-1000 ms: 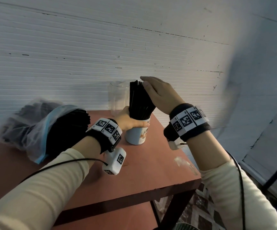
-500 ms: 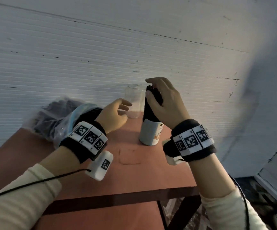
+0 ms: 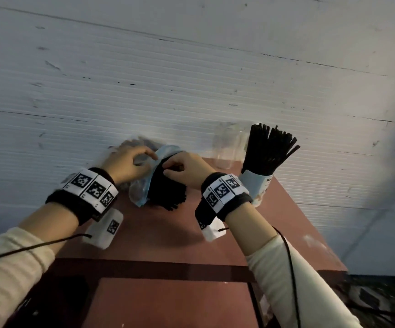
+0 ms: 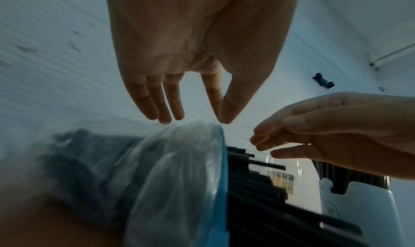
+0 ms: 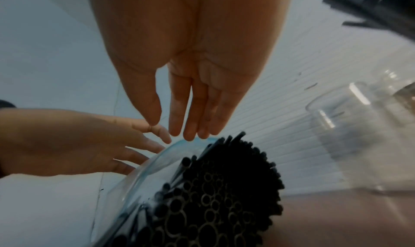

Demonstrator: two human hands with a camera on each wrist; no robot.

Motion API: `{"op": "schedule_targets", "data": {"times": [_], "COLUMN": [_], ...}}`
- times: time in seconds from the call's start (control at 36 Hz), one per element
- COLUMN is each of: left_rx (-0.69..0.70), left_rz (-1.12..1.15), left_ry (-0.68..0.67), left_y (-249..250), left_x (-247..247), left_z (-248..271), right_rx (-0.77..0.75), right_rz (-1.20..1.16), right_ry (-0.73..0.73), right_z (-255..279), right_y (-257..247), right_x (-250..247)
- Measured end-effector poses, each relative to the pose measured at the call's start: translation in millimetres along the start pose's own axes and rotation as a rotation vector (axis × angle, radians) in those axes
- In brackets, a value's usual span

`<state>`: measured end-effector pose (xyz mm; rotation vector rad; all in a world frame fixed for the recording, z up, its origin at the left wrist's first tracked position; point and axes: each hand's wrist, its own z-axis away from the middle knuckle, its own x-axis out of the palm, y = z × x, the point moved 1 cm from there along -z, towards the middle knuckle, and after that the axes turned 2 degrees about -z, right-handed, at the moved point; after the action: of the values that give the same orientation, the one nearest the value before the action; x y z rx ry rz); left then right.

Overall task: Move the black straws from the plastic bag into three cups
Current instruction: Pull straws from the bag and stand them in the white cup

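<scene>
Beneath our loosely open left hand (image 3: 130, 165) and right hand (image 3: 187, 171), hollow black straws (image 5: 215, 194) bristled from the blue-rimmed clear bag (image 4: 179, 180).

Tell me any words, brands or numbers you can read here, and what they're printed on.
No text reads clearly.
White cup holding black straws: dark print at its rim, too blurred to read.
Clear cup: a coloured label shows in the left wrist view, illegible.
Wristbands: black-and-white square code patterns plus tiny characters, too small to read.
</scene>
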<state>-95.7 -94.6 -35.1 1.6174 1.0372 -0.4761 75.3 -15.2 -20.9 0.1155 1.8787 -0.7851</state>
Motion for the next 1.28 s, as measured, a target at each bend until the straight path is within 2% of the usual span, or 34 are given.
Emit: {"op": "schedule_targets", "data": {"times": [0.08,0.19,0.28,0.56,0.67,0.86,1.03,1.17,1.28], "left_rx": [-0.052,-0.078,-0.108,-0.174,-0.175,-0.157,-0.127,-0.128,-0.122], "left_rz": [0.003,-0.065,-0.07,0.053,0.087,0.128,0.135,0.129,0.124], "left_ry": [-0.072,-0.019,0.004,0.129,0.131,0.15,0.158,0.155,0.15], "left_y": [-3,-3,-5,-9,-13,-15,-12,-10,-8], "left_x": [4,5,0,-17,-16,-18,-19,-18,-18], "left_z": [0,-2,-5,-11,-12,-15,-14,-12,-11], "right_rx": [-0.017,-0.002,0.023,-0.093,-0.178,-0.312,-0.285,-0.246,-0.207], "right_rz": [0.134,0.244,0.22,0.181,0.152,0.076,0.06,0.074,0.018], "right_ry": [-0.079,-0.115,-0.126,-0.131,-0.079,0.123,0.232,0.183,0.205], "right_z": [-11,-19,-20,-23,-22,-23,-24,-25,-23], "right_y": [-5,-9,-10,-8,-3,2,3,1,0], "right_x": [12,26,33,32,28,20,20,18,16]}}
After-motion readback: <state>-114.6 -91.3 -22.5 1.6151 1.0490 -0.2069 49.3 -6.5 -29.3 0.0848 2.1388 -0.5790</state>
